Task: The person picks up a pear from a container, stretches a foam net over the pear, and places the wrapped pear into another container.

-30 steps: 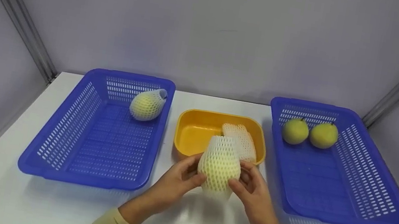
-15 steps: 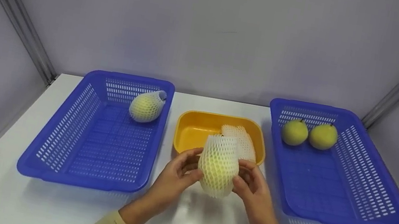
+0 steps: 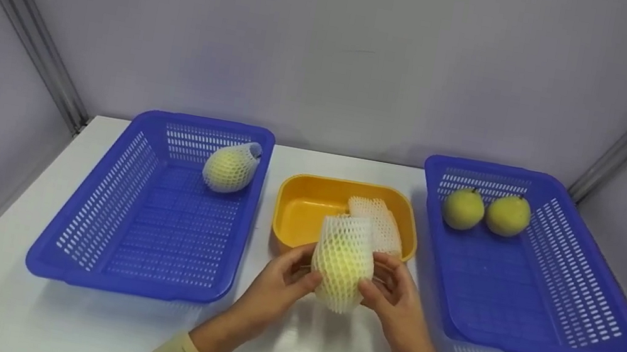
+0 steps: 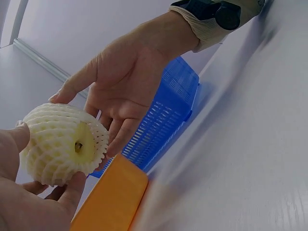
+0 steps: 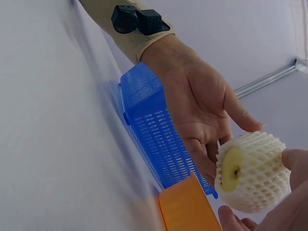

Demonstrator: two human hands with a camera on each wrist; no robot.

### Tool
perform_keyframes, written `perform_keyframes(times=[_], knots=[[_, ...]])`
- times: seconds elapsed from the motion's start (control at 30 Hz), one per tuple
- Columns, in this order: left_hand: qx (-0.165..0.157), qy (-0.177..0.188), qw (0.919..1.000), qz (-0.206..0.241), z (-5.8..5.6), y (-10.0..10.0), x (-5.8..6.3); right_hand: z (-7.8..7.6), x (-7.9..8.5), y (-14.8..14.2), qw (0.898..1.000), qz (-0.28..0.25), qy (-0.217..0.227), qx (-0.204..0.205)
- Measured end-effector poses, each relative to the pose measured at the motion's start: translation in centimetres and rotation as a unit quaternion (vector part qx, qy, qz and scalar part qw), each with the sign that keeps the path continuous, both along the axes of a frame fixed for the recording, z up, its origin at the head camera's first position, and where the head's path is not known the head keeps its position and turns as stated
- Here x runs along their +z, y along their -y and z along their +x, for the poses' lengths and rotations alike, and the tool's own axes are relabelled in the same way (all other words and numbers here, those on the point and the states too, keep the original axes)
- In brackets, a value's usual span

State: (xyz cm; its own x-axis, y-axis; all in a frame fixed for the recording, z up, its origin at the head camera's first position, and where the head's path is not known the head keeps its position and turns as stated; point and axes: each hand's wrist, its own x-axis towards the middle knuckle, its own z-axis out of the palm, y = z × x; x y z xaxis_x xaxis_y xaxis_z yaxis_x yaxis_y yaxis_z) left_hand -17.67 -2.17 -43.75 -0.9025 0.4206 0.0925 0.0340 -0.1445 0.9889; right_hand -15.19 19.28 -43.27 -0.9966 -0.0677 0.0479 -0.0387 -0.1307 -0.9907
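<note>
A pear [image 3: 341, 267] in a white foam net sleeve is held up between both hands, in front of the orange bin. My left hand [image 3: 272, 287] grips its left side, thumb on the near face and fingers behind. From the right, my right hand [image 3: 402, 312] pinches it the same way. The net's upper end stands up past the fruit as a loose collar. In both wrist views the underside of the pear [image 4: 83, 144] shows bare through the net's lower opening, with a dark spot in its middle.
An orange bin [image 3: 302, 184] behind the hands contains foam nets [image 3: 384, 229]. The left blue basket [image 3: 51, 259] holds one netted pear [image 3: 230, 168]. In the right blue basket [image 3: 545, 350] lie two bare pears [image 3: 464, 209]. Walls stand behind and at both sides.
The netted pear and both hands have shifted only slightly, and the fingers have changed their hold a little. The net sits a bit differently over the fruit's lower end. Baskets and bin are unchanged.
</note>
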Motion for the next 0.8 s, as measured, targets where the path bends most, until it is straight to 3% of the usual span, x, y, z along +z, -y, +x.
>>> perform_keyframes(times=[0.13,0.27,0.5,0.6,0.8], knots=[[0.024,0.005,0.9996,0.013,-0.07,0.08,-0.07,0.01,-0.01,-0.12,1.000,-0.005,-0.004,-0.004],[0.037,0.008,0.9992,0.011,-0.17,0.00,-0.20,0.10,0.07,-0.19,1.000,0.000,-0.003,0.018],[-0.005,0.001,1.0000,-0.005,-0.17,-0.14,-0.03,0.13,0.30,-0.06,0.999,0.002,0.009,0.033],[-0.009,-0.003,0.9999,-0.011,-0.14,-0.09,-0.10,0.06,0.32,-0.04,1.000,0.012,0.009,0.023],[0.016,-0.008,0.9998,0.006,-0.14,-0.13,-0.11,-0.10,0.04,-0.14,1.000,0.000,0.000,-0.012]])
